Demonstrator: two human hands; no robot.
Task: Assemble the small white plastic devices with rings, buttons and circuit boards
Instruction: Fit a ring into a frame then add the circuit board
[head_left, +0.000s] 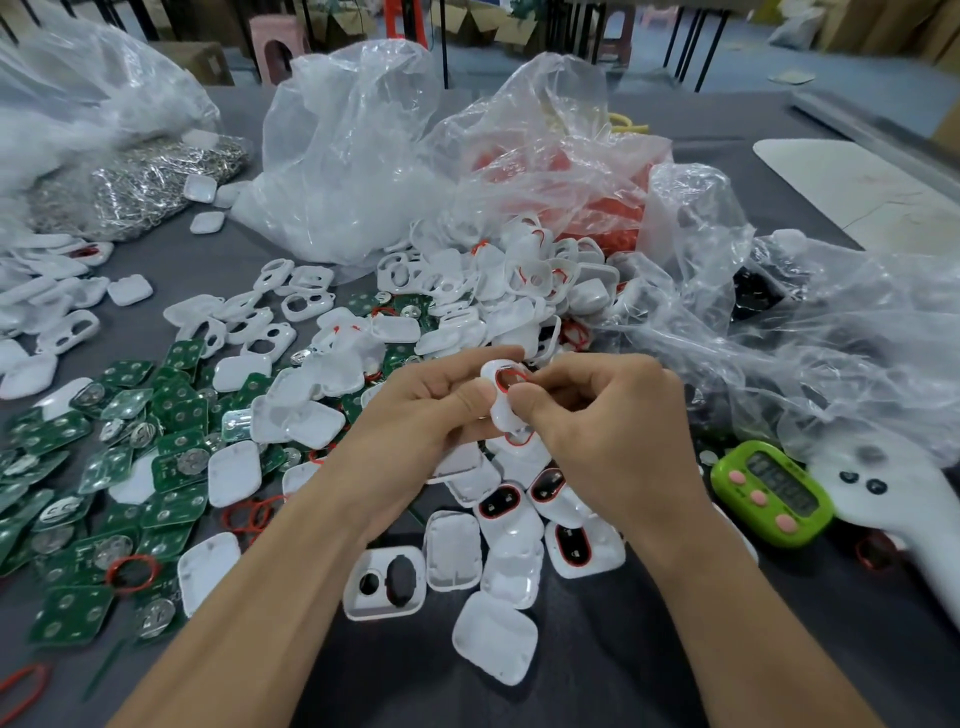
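Note:
Both my hands hold one small white plastic shell (503, 410) above the table's middle. My left hand (431, 410) grips its left side. My right hand (592, 410) pinches the right side, thumb pressed on a red ring (506, 378) seated round the shell's oval hole. Below my hands lie white shells with red rings and black buttons (569, 540) fitted. Green circuit boards (171, 467) cover the table's left. Loose red rings (132, 571) lie among them.
Piles of white shells (509, 296) sit behind my hands. Clear plastic bags (358, 156) stand at the back, one holding red rings (608, 208). A bag of metal parts (145, 182) is back left. A green timer (771, 493) and a white handheld device (883, 499) lie right.

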